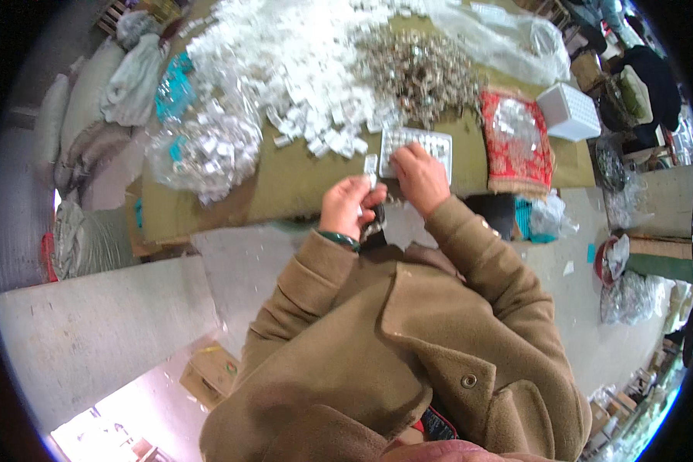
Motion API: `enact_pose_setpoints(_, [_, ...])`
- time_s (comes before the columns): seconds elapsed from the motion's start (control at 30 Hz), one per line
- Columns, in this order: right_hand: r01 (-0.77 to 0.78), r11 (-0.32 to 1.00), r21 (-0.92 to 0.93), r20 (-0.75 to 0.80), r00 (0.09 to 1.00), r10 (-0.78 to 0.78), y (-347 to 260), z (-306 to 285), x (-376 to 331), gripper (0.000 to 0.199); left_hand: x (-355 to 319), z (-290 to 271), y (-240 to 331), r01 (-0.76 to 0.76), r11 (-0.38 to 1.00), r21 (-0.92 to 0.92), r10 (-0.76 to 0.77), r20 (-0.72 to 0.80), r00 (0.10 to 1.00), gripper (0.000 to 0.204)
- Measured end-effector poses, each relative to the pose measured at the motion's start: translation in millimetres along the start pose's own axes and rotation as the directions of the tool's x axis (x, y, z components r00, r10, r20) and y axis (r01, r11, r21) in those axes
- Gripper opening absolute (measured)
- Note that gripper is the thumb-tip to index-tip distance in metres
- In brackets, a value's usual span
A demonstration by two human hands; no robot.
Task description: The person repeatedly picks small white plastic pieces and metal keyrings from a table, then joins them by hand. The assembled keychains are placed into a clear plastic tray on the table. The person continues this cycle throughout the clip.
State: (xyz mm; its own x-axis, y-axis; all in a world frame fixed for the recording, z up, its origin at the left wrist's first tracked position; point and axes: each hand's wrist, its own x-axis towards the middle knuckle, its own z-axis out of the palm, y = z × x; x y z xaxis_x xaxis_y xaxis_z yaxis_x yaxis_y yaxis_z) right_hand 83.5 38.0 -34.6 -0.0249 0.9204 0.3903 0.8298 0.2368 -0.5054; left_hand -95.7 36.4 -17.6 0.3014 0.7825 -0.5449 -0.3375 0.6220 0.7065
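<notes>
My left hand point(348, 205) is closed around a few small white plastic pieces point(370, 165), held just above the near edge of the olive-covered table point(285, 181). My right hand point(419, 175) rests fingers-down on a white gridded tray point(420, 146) partly filled with small parts, its fingertips pinched at the tray's near left corner. A big heap of white plastic pieces point(300, 69) lies beyond the hands. To its right is a pile of small metal parts point(423, 73). A green bangle point(339, 239) sits on my left wrist.
A clear bag of white pieces point(204, 150) lies at the left of the table. A red patterned cushion point(516, 142) and a white gridded box point(568, 110) sit to the right. Sacks point(85, 239) stand on the floor at left. Another person point(651, 73) sits at far right.
</notes>
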Motion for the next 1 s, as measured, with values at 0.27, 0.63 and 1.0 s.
enact_pose_setpoints(0.27, [-0.119,0.992,0.034,0.066,0.991,0.117,-2.7,-11.2,4.3,0.01,0.4,11.2,12.4,0.017,0.997,-0.071,-0.012,0.082,0.997,0.021])
enact_pose_setpoints(0.63, [-0.057,0.902,0.429,-0.024,0.997,0.074,-25.1,-46.2,0.1,0.015,-14.4,23.6,12.0,0.002,1.0,-0.01,-0.002,0.064,0.998,0.02])
enact_pose_setpoints(1.0, [0.248,0.932,0.264,-0.258,0.949,-0.18,-43.6,-60.3,-7.1,0.011,-26.4,43.4,9.9,-0.077,0.988,0.131,0.07,0.058,0.996,0.018])
